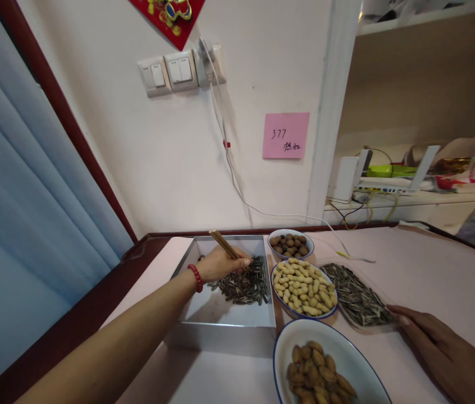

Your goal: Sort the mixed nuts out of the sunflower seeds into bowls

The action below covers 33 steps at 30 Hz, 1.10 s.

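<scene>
Over the white box (220, 339), left hand (219, 265) has fingers curled tight round chopsticks (222, 242), striped seeds (243, 290) below. Next, peanuts (304, 288) in bowl. Rightmost, right hand (448, 349) pinches clear tray (368, 329) of seeds by its edge.

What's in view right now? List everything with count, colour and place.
Table: one, pink-topped, below
Box: one, white, on table
Bowls: three, blue-rimmed white, right of box
Round nuts: many, brown, far bowl
Peanuts: many, tan, middle bowl
Almond-like nuts: many, brown, near bowl
Tray: one, clear, right of peanuts
Striped seeds: two heaps, dark, box and tray
Chopsticks: seemingly two, brown, over box
Curtain: one, blue, left
Wall: one, white, behind
Decoration: one, red, on wall
Switch plates: two, white, on wall
Note: one, pink, on wall
Router: one, white, right shelf
Left hand: one, red bracelet, holding chopsticks
Right hand: one, bare, at tray's right end
</scene>
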Each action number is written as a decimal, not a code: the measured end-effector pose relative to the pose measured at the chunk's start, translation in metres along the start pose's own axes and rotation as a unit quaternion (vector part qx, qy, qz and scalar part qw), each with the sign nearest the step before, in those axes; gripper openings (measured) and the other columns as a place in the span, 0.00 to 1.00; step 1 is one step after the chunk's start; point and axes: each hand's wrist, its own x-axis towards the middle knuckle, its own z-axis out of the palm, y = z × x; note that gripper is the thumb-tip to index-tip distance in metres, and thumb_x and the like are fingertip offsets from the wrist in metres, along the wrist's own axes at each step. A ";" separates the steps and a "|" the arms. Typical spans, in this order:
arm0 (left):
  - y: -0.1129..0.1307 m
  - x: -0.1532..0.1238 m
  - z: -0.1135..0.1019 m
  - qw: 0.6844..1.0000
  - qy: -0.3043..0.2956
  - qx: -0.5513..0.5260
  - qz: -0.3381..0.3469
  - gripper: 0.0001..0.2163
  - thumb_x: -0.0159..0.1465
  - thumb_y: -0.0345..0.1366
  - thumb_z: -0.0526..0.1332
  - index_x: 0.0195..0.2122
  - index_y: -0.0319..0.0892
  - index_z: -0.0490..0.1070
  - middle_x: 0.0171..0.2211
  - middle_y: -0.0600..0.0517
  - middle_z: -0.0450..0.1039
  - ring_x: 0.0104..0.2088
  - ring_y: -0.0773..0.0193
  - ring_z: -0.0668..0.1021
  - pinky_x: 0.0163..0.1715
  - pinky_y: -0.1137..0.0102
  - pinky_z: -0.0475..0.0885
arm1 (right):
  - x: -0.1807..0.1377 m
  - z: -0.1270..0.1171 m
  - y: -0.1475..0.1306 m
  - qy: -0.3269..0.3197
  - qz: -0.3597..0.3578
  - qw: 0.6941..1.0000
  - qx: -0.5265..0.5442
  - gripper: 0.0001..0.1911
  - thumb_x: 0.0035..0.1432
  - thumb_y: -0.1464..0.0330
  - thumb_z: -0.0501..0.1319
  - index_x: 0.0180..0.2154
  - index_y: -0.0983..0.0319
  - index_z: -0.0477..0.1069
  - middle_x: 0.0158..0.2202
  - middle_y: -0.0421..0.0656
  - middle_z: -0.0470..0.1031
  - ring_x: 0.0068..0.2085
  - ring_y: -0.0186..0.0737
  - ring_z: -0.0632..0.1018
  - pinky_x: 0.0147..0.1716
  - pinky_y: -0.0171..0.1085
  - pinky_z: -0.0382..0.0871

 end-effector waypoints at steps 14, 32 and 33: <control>-0.002 0.001 -0.003 0.999 -0.035 -0.020 -0.006 0.16 0.61 0.41 0.64 0.44 0.36 0.80 0.37 0.43 0.82 0.36 0.58 0.81 0.36 0.66 0.76 | 0.000 -0.002 -0.012 0.002 0.023 1.000 0.012 0.33 0.48 0.38 0.52 0.41 0.53 0.78 0.49 0.43 0.78 0.54 0.55 0.76 0.59 0.57 0.66; 0.004 -0.001 -0.006 0.998 -0.053 0.016 0.010 0.21 0.61 0.42 0.63 0.51 0.34 0.78 0.39 0.41 0.82 0.34 0.59 0.80 0.33 0.69 0.75 | -0.001 -0.002 -0.008 -0.006 0.033 0.999 0.008 0.32 0.48 0.38 0.52 0.42 0.51 0.77 0.50 0.42 0.78 0.54 0.54 0.75 0.61 0.57 0.63; 0.005 -0.002 -0.006 0.998 -0.054 0.020 0.011 0.21 0.61 0.41 0.63 0.52 0.34 0.77 0.39 0.41 0.82 0.34 0.59 0.81 0.33 0.68 0.75 | -0.001 -0.003 -0.010 -0.006 0.036 0.999 0.010 0.32 0.48 0.38 0.52 0.42 0.51 0.77 0.50 0.42 0.78 0.54 0.54 0.75 0.61 0.57 0.63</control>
